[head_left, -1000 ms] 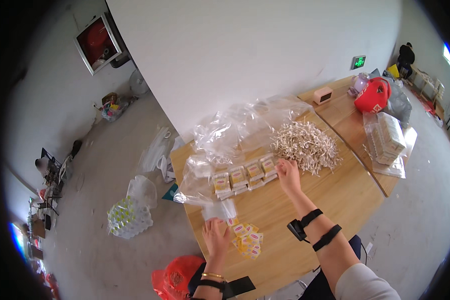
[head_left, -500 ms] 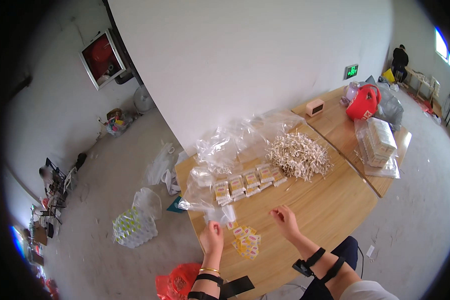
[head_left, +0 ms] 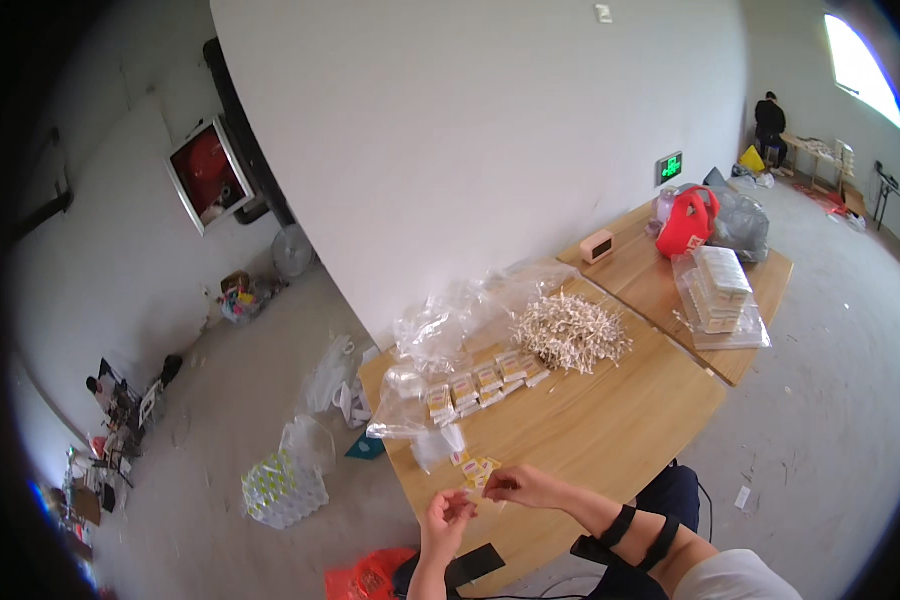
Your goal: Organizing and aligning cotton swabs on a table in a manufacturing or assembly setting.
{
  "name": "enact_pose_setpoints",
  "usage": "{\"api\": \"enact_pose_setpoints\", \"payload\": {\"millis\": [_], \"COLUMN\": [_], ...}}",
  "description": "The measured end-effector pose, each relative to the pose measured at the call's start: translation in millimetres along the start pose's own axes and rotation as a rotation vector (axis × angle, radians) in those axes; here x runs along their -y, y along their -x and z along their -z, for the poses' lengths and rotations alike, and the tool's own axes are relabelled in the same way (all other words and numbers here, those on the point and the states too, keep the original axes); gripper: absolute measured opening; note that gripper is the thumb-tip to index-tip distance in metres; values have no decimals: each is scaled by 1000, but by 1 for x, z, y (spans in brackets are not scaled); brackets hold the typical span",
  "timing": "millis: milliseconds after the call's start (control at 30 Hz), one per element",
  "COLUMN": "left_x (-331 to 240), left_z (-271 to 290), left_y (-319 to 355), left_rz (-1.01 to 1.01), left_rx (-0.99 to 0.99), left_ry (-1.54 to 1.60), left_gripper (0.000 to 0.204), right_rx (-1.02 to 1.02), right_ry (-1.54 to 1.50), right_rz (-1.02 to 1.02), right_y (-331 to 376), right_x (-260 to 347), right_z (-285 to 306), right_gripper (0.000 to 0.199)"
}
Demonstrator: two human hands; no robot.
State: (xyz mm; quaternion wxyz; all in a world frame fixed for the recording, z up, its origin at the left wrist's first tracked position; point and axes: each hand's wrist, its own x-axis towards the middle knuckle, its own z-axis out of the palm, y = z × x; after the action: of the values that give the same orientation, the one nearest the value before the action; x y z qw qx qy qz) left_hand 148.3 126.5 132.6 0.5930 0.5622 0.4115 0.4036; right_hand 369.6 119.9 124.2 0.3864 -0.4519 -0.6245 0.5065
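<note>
Curled fingers bring my left grip (head_left: 444, 522) and my right grip (head_left: 523, 487) almost tip to tip over the near left corner of the worktop (head_left: 610, 420); whether either is clamped on something small, I cannot tell. The yellow-and-white cards (head_left: 478, 470) lie loose just beyond, partly hidden, toward the left edge. Small clear bags (head_left: 435, 447) rest by that edge. Farther back, packs (head_left: 464, 391) stand in a row, beside a heap of thin white pieces (head_left: 573, 333). For such fine fingertip work, I judge it best to steady my wrists, pinch lightly and avoid brushing the cards.
</note>
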Motion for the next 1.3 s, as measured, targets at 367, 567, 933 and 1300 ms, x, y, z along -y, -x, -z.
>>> {"api": "enact_pose_setpoints", "payload": {"millis": [367, 567, 933, 1300], "left_x": [3, -14, -39, -58], "left_z": [-49, -48, -44, -29], "left_y": [81, 99, 121, 112], "left_rz": [-433, -499, -419, -341], "left_rx": [-272, -253, -374, -262], "left_ry": [-681, -734, -1095, -988], "left_gripper": [31, 36, 31, 26], "right_rx": [-135, -174, -186, -313], "right_ry": [273, 323, 477, 538], "right_rz": [133, 94, 246, 276], "right_y": [51, 77, 83, 85], "right_x": [-5, 27, 55, 75], "right_z": [-47, -58, -72, -75], "right_gripper": [15, 16, 19, 21]}}
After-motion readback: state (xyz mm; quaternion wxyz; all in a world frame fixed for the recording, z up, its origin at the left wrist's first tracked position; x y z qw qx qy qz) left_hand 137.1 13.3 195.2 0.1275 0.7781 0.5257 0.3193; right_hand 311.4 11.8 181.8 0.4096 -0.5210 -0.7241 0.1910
